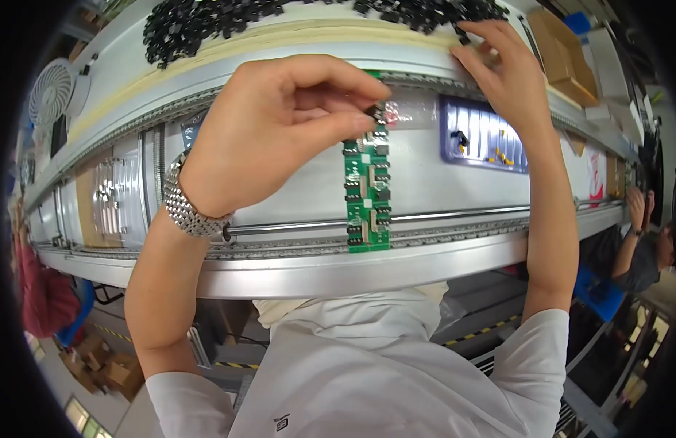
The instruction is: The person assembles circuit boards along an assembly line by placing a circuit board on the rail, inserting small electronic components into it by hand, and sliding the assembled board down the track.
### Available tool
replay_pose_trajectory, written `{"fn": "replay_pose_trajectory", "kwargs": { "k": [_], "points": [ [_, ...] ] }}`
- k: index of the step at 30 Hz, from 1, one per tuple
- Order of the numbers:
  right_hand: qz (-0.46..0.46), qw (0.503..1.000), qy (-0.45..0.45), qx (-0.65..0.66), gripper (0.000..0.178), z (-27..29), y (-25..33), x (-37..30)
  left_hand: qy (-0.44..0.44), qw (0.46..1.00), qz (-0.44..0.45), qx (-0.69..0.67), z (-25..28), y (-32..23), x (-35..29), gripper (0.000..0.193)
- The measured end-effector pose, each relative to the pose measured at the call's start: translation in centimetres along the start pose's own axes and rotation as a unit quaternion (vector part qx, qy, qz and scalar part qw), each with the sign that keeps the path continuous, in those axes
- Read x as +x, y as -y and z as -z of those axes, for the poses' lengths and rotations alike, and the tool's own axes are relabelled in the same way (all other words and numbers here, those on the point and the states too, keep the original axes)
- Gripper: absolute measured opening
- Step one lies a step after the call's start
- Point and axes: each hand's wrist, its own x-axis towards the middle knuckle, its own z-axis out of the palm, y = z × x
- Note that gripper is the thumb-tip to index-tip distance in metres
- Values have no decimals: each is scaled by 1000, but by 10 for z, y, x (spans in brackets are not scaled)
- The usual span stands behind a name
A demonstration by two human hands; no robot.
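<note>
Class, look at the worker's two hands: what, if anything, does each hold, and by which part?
The left hand pinches a small black part between thumb and fingertips, over the green circuit board. The right hand reaches into the pile of black parts; its grip cannot be told.

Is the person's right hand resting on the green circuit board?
No, the right hand reaches into the pile of black parts, away from the green circuit board.

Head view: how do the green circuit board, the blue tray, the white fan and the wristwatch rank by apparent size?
1. Green circuit board
2. Blue tray, close to the board in size
3. White fan
4. Wristwatch
Fisheye bending and differing nearness make these uncertain.
</note>
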Motion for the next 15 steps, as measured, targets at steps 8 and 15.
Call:
{"fn": "replay_pose_trajectory", "kwargs": {
  "k": [8,15],
  "points": [
    [-154,978,142,-1,16,-13,-60,15,12,940,-138,312,-12,-14,-12,19],
    [-110,992,51,44,24,0,-28,5,-34,907,-158,390,-30,1,-32,18]
  ]
}}
